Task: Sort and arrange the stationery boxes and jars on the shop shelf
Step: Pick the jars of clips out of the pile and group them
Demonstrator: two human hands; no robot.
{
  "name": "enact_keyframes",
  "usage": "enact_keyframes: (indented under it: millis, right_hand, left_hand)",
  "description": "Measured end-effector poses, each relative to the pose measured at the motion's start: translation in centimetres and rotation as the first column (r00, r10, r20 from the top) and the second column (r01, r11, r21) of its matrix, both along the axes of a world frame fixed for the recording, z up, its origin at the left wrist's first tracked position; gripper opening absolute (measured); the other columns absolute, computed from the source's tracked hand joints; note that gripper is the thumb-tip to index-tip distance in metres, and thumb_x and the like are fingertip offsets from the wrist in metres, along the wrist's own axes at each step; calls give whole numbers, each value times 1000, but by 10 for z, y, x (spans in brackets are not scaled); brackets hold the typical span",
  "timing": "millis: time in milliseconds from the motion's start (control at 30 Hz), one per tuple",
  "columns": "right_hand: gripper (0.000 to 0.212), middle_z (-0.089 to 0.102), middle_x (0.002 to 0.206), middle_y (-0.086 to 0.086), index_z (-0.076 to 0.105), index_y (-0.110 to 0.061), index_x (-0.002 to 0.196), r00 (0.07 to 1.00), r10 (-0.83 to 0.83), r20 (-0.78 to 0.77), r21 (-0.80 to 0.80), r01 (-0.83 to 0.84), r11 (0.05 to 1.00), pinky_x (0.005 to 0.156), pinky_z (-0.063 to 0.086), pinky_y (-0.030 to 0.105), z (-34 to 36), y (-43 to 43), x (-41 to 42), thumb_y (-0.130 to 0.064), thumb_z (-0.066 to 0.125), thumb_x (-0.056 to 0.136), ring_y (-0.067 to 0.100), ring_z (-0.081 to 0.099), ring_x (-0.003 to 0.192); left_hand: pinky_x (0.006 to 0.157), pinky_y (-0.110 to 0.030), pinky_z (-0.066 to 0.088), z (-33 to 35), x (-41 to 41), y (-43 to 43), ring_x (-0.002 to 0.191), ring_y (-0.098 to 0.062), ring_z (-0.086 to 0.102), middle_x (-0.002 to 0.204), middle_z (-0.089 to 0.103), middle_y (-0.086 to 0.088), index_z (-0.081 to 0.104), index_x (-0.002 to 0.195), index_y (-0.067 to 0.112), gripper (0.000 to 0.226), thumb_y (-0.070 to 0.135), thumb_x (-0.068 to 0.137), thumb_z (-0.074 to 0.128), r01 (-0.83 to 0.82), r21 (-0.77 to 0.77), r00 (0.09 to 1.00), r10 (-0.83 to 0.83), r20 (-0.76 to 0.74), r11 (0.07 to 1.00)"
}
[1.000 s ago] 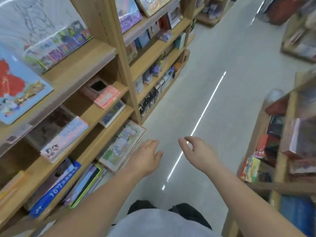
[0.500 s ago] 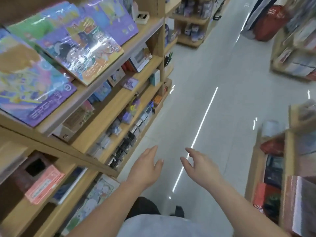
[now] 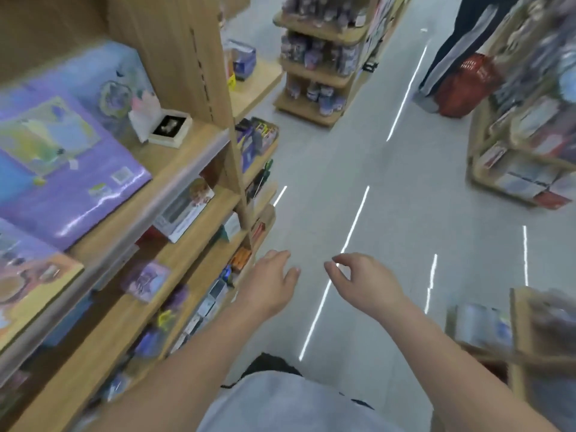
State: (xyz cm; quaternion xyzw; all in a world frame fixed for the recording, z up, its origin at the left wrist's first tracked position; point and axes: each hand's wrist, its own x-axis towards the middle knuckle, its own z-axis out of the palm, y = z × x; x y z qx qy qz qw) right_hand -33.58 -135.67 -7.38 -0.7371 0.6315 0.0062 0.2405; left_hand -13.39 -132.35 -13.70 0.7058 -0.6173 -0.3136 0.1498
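A wooden shop shelf (image 3: 184,219) runs along my left, holding large purple picture boards (image 3: 71,169), an open white box (image 3: 170,127) with a dark inside, a flat white box (image 3: 184,210) one tier down, and rows of small boxes (image 3: 205,307) lower still. My left hand (image 3: 269,283) hovers over the aisle floor beside the shelf's outer edge, fingers relaxed and holding nothing. My right hand (image 3: 363,283) hangs a little to its right, fingers loosely curled, also empty. The frame is blurred by motion.
The grey aisle floor (image 3: 389,194) stretches ahead. A free-standing wooden rack (image 3: 318,67) of small jars stands ahead. A person beside a red basket (image 3: 464,85) is at the far right. More shelves (image 3: 523,151) line the right side, one close by my right arm (image 3: 523,347).
The view has travelled along the shelf and risen toward the upper tiers and the aisle ahead. Both hands keep their spot in front of me, empty; the person with the basket has come into view.
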Motion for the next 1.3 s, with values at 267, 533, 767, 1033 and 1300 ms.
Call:
enact_keyframes:
  millis: [267,533,767,1033,1300]
  right_hand:
    - [49,67,124,-14,64,-34,128,995,-84,52,-9,85,996,90,50,33,6,-264,-60,-63,36,100,14,63,113]
    - [44,60,136,-16,63,-32,132,990,141,9,4,-141,990,95,50,35,-13,-552,-68,-56,42,101,11,57,124]
    - [48,63,134,-18,65,-34,129,951,309,12,0,-309,951,96,45,27,19,-800,-6,-62,46,96,9,59,123]
    - [35,73,108,-12,73,-29,105,963,268,4,-105,-266,958,75,52,29,50,-1076,50,-52,47,99,17,66,102]
    - [35,72,79,-16,71,-34,90,971,233,58,-210,-216,953,70,58,34,90,-1312,90,-58,47,95,11,67,79]
  left_hand:
    - [115,-28,32,2,-53,-277,141,-18,44,153,48,-2,47,150,14,56,48,106,43,31,27,999,-30,-30,999]
    - [110,-39,45,-1,-68,-526,133,-17,51,147,54,-1,48,150,19,57,53,104,46,-158,43,984,161,-73,986]
    - [109,-35,43,29,-26,-739,127,-17,53,137,58,-1,56,142,16,47,41,102,55,-357,-28,928,351,-124,934]
    - [100,-38,50,40,28,-1031,117,-24,63,124,66,-6,63,131,12,40,34,97,63,-365,-95,924,347,-163,926]
    - [102,-35,51,86,71,-1260,116,-9,62,128,65,4,61,138,18,44,37,98,63,-323,-161,925,275,-262,933]
